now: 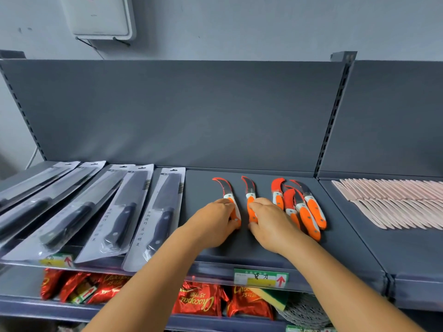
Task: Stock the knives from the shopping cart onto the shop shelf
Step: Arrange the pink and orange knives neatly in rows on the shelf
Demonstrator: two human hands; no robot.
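Several curved knives with orange handles lie on the grey shelf (239, 248). My left hand (217, 220) grips the handle of the leftmost curved knife (226, 186), whose blade points to the back wall. My right hand (271, 222) grips the handle of the second curved knife (250, 188) beside it. Both knives lie flat on the shelf. To the right of my right hand sits a loose cluster of orange knives (302, 207), overlapping one another. The shopping cart is out of view.
Several packaged black-handled kitchen knives (124, 212) lie in a row on the left of the shelf. Rows of pale pink knives (395, 202) fill the neighbouring shelf at right. A green price tag (261, 277) sits on the shelf's front edge. Red snack bags (199, 303) fill the shelf below.
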